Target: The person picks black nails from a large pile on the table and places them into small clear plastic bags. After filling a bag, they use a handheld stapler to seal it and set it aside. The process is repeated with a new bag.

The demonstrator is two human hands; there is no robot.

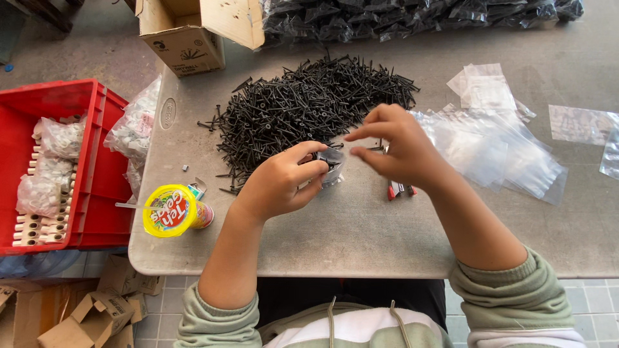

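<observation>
My left hand (280,180) grips a small clear plastic bag (332,166) with black screws inside, holding it just above the grey table (361,238). My right hand (396,145) hovers at the bag's right side, thumb and forefinger pinched close together; I cannot tell whether a screw sits between them. A large heap of black screws (309,103) lies right behind both hands. A small red-tipped tool (398,190) rests on the table under my right wrist.
Empty clear bags (496,151) are spread to the right. A yellow-lidded drink cup (173,211) with a straw stands at the left edge. A red crate (97,161) holds bagged white parts. A cardboard box (187,35) and packed dark bags (419,16) sit at the back.
</observation>
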